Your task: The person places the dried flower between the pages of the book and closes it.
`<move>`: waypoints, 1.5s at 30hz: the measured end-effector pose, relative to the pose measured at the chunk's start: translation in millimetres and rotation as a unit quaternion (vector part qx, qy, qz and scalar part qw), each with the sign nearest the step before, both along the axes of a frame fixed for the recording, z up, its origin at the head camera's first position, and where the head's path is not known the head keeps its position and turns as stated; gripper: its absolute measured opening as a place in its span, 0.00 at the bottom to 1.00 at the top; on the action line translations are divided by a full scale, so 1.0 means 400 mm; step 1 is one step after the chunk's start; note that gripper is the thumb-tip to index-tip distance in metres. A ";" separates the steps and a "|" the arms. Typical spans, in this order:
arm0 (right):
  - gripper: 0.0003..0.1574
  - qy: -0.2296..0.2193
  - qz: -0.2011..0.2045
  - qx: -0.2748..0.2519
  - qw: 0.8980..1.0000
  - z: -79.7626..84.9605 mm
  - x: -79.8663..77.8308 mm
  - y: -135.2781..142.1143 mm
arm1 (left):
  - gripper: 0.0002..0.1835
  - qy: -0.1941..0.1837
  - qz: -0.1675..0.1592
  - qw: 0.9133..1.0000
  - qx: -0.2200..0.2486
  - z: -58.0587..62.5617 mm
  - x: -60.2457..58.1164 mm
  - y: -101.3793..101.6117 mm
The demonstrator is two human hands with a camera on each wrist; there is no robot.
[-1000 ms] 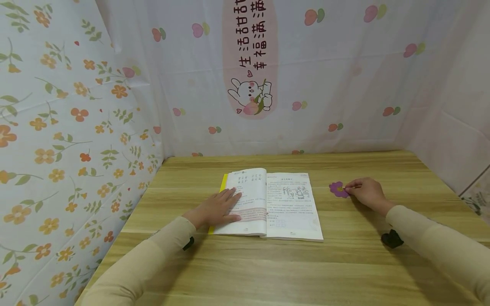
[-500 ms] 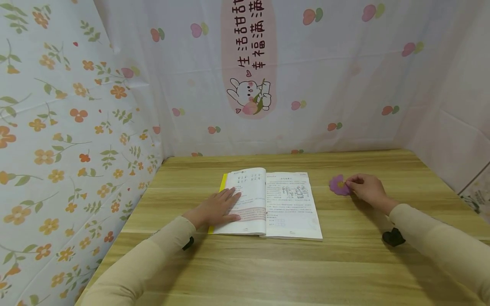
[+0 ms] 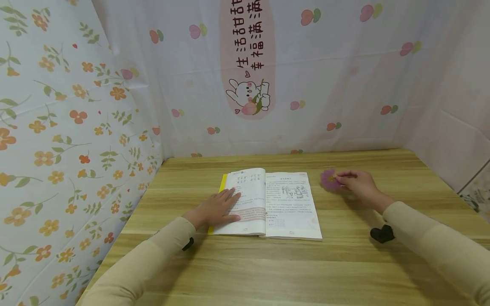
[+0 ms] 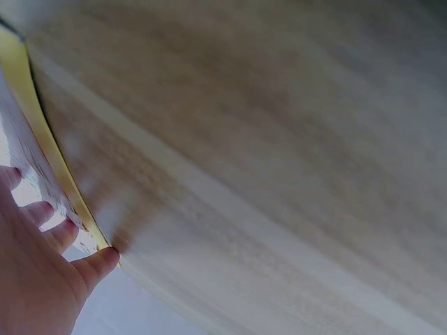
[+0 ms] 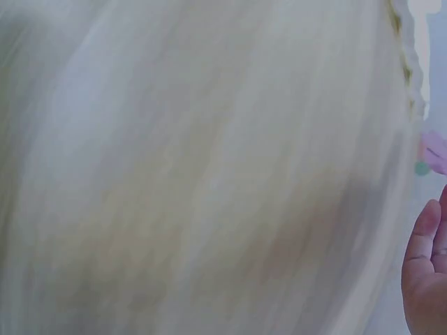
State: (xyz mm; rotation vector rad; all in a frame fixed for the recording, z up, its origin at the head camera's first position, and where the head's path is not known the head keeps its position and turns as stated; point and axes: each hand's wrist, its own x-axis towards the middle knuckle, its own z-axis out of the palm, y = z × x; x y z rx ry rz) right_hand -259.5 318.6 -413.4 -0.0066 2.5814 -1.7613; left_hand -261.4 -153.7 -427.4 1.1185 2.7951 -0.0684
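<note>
An open book (image 3: 292, 208) with printed text and a line drawing lies on the wooden table (image 3: 245, 272). Its yellow cover edge (image 4: 52, 153) shows along the left side. My left hand (image 3: 216, 208) rests flat on the left page, fingers spread. To the right of the book, my right hand (image 3: 360, 185) pinches a purple flower-shaped piece (image 3: 329, 180) with a yellowish centre by its right edge. The piece is held just above the table. At the right border of the right wrist view, part of the right hand (image 5: 426, 265) shows below the purple petals (image 5: 436, 150).
A white curtain (image 3: 337, 85) with fruit prints and a rabbit picture hangs behind the table. Flowered cloth (image 3: 76, 170) covers the left side. Dark straps (image 3: 382, 233) hang under both wrists.
The right hand has lifted the purple flower-shaped piece slightly and carried it left, closer to the book. The left hand stays in place on the page.
</note>
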 end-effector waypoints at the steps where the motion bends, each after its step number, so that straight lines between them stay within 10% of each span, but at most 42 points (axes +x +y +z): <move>1: 0.29 -0.004 0.003 -0.011 1.000 0.006 0.000 -0.007 | 0.44 -0.001 0.001 1.000 0.000 0.000 0.000 0.000; 17: 0.13 -0.069 0.035 -0.181 0.980 0.051 -0.010 -0.143 | 0.44 -0.009 0.006 1.000 0.009 0.003 0.004 -0.002; 27: 0.22 -0.104 0.074 -0.233 0.964 0.020 -0.014 -0.246 | 0.44 -0.004 0.004 1.000 0.005 0.000 -0.002 -0.005; 45: 0.21 -0.120 0.031 -0.145 0.982 -0.027 -0.015 -0.375 | 0.44 -0.002 0.000 1.000 0.004 0.003 0.000 0.000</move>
